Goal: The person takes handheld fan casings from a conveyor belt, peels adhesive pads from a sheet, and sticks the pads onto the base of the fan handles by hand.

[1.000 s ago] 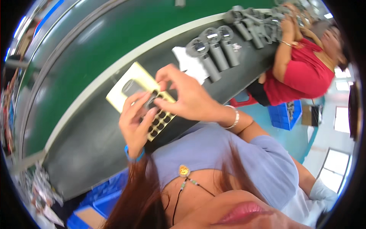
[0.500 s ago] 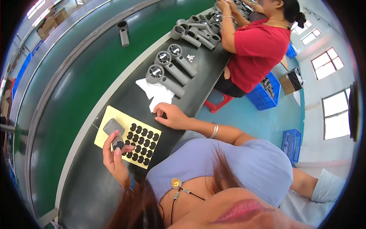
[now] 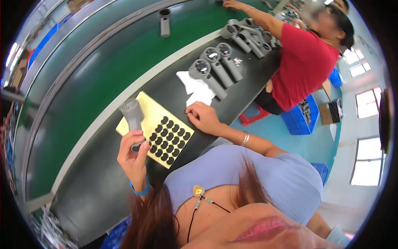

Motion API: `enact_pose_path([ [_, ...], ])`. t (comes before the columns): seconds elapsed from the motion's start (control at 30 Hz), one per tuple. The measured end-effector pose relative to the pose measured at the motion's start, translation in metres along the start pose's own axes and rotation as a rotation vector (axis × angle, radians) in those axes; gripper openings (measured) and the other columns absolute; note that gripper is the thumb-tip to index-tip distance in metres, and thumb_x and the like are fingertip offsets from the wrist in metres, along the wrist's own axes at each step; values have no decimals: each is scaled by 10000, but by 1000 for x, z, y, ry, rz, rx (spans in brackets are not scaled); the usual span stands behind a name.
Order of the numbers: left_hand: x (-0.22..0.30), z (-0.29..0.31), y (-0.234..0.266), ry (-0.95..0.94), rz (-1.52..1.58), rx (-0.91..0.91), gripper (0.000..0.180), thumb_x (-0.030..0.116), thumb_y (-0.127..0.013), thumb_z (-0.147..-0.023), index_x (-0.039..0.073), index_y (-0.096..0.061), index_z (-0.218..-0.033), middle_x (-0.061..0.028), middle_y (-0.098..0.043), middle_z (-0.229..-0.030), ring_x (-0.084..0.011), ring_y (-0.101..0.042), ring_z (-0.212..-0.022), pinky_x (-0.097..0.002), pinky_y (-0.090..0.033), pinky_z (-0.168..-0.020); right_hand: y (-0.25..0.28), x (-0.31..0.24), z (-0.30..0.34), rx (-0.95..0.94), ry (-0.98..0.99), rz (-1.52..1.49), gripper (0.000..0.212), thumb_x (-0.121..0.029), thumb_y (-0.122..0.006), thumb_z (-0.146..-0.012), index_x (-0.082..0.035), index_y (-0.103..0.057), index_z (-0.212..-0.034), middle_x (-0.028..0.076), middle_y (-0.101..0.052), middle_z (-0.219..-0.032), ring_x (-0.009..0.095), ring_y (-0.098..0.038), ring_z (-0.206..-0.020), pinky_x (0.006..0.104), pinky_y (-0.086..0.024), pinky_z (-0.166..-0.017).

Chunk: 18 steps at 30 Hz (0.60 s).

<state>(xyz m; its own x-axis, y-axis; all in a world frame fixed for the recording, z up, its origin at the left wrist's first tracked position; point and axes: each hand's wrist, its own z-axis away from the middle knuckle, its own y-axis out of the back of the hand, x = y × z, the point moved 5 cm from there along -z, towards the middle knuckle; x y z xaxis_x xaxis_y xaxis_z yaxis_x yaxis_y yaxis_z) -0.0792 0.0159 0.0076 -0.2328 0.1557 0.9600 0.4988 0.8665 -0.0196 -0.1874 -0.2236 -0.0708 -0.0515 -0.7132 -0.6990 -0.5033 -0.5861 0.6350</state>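
Observation:
My left hand [image 3: 133,151] grips the handle end of a grey handheld fan housing [image 3: 132,113], fingertips and thumb closed around it. Its round, hollow head points away from me, over the far left part of a yellow sheet [image 3: 144,101]. Rows of black stickers [image 3: 170,135] cover the right part of that sheet. Near the bench's front edge rests my right hand [image 3: 204,118], fingers loosely bent and apart, nothing visible in them. Just beyond it lies a crumpled white cloth or paper [image 3: 199,93], beside a row of three grey fans [image 3: 215,62] with dark round centres.
Across the bench's pale rim [image 3: 145,79] runs a green conveyor belt [image 3: 103,62] carrying another fan housing [image 3: 165,25]. More grey fans [image 3: 248,37] are piled at the far right. A co-worker in red [image 3: 306,62] sits there, near a blue crate [image 3: 296,122].
My left hand has tilted the fan housing, so its head now points away and shows its hollow end. The view has shifted. The co-worker's arm now stretches over the belt.

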Motion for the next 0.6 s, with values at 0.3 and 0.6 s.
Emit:
enact_pose_path([
  [0.3, -18, -90, 33, -208, -611, -63, 118, 33, -692, -813, -6, -633, -908, -117, -631, -956, -276, -631, -791, -361, -482, -668, 1, -2, -8, -16, -33, -91, 112, 2, -665, -778, -51, -635, -872, 39, -484, -663, 160, -466, -567, 284, -397, -557],
  [0.6, -105, -216, 75, -437, -1282, -195, 194, 172, -590, -905, -9, -651, -871, -162, -623, -958, -373, -609, -861, -444, -493, -737, 16, 12, -10, 8, -96, -202, 96, -18, -654, -837, -24, -622, -927, 30, -530, -749, 82, -459, -573, 234, -387, -545],
])
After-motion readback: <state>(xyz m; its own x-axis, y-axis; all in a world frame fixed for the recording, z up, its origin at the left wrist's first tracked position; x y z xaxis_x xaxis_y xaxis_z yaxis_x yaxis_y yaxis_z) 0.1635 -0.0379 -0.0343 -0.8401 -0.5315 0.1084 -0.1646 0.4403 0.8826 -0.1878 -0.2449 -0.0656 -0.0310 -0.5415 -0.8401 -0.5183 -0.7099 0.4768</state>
